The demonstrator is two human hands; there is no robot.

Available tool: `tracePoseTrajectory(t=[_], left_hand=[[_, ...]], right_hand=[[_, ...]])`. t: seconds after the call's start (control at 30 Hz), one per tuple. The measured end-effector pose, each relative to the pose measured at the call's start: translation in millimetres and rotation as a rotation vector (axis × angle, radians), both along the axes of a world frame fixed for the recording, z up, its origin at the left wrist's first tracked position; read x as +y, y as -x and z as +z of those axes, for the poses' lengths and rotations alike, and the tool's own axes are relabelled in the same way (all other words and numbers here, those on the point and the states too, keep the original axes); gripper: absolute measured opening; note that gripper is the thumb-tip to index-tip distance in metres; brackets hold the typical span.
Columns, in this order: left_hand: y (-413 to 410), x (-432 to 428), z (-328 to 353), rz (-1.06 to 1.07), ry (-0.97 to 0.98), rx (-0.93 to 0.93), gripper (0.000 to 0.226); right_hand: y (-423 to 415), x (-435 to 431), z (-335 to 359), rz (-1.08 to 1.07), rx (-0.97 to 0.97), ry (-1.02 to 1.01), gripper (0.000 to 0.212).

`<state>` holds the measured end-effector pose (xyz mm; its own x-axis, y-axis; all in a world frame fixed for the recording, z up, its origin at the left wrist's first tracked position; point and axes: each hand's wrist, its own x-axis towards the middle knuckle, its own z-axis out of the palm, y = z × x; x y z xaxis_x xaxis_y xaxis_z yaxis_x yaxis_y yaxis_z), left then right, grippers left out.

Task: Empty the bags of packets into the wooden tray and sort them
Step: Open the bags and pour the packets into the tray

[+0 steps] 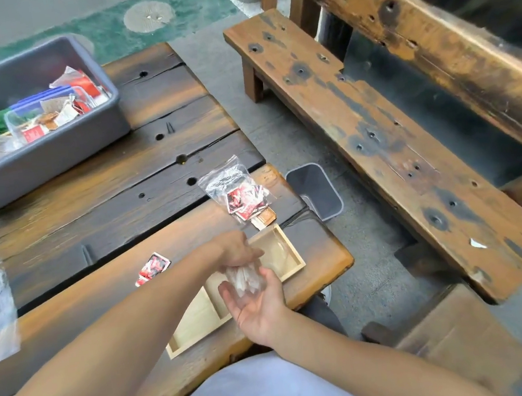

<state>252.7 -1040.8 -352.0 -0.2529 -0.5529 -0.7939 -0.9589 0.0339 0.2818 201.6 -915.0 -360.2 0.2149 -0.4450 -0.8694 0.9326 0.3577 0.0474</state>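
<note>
Centrally, a clear bag of white packets [243, 279] is held between both hands just above the wooden tray [195, 319], over the divider between its compartments. The bag's top is gripped from above by the left hand [236, 249], fingers curled down onto it. Its underside is cupped by the right hand [255, 306], turned palm up, with the fingers bent loosely round the plastic. The tray is set at the near right corner of the wooden table [122, 187], lying at an angle to the edge, and its compartments are seen mostly bare.

Just beyond the tray's far end, a second clear bag [236, 191] is laid on the table, with red packets inside. A few loose red packets [153, 267] are found on the planks left of the tray, apart from it. At the far left, a grey tub [54, 162] filled with bags and wrappers is placed. A small grey bin [316, 191] is seen on the ground between table and bench [378, 152].
</note>
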Motion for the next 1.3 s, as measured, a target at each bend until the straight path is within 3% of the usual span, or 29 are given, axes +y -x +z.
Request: tracePoseTrajectory(t=[0.53, 1.3], left_hand=[[10, -13, -4, 0.067, 0.157, 0.083, 0.056], [10, -31, 34, 0.176, 0.083, 0.15, 0.048]], right_hand=[[5, -10, 25, 0.085, 0.072, 0.018, 0.055], [1, -18, 68, 0.1, 0.127, 0.094, 0.039]])
